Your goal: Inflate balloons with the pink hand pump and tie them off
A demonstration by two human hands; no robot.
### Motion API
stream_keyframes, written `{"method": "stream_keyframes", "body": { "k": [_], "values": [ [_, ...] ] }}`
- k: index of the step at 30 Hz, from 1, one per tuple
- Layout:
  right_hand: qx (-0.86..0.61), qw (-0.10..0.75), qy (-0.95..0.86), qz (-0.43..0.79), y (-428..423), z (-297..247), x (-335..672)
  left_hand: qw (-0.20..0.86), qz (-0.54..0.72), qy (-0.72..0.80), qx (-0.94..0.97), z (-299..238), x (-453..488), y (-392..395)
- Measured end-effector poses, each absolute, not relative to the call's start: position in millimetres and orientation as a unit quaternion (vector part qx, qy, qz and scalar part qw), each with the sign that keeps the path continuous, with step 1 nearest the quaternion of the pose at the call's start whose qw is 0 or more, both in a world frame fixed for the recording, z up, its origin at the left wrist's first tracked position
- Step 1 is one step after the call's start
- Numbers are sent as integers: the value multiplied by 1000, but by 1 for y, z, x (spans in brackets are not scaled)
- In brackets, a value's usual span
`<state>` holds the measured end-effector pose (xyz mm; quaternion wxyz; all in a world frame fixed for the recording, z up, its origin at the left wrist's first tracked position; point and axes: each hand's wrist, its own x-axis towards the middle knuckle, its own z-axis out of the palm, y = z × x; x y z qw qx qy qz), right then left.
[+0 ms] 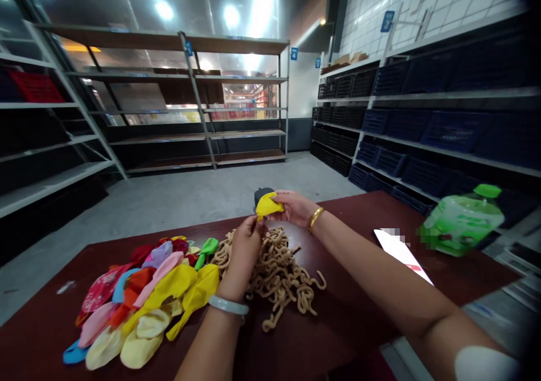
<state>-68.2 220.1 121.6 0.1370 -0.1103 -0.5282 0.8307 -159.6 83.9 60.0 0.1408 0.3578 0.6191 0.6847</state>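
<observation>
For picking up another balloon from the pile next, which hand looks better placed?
Probably the left hand: it is closer to the balloon pile, while the right hand sits farther across. Both hands are on the yellow balloon, though.

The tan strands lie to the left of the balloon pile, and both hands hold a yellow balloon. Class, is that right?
Not quite. The head view shows the tan strands to the right of the balloon pile. The left hand and right hand do hold a yellow balloon.
</observation>
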Motion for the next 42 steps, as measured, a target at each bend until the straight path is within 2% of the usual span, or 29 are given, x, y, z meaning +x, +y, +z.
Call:
{"method": "stream_keyframes", "body": {
  "k": [3,6,7,9,12,16,19,21,25,27,29,42],
  "values": [
    [-112,128,-494,853,228,116,-55,281,673,593,341,68,-152,79],
    [-101,147,-544,820,239,108,-41,438,712,471,282,79,-148,74],
    [-128,166,-615,760,243,105,-36,462,733,424,264,83,-148,73],
    [-228,190,-770,565,254,97,-23,478,784,335,211,90,-151,70],
    [-356,174,-863,315,274,79,2,469,832,249,158,98,-158,65],
    [-443,124,-861,217,299,53,35,459,852,203,147,99,-171,61],
    [-452,82,-869,186,306,44,46,435,871,183,132,95,-183,63],
    [-436,83,-880,168,300,47,44,408,890,178,102,91,-189,65],
    [-382,174,-900,118,267,59,27,339,915,219,25,87,-197,66],
    [-304,246,-917,79,246,61,20,320,917,238,-6,85,-199,66],
    [-237,267,-932,59,226,60,16,306,921,239,-9,83,-198,66],
    [-193,214,-957,32,210,50,13,298,901,299,99,69,-175,80]
  ]
}}
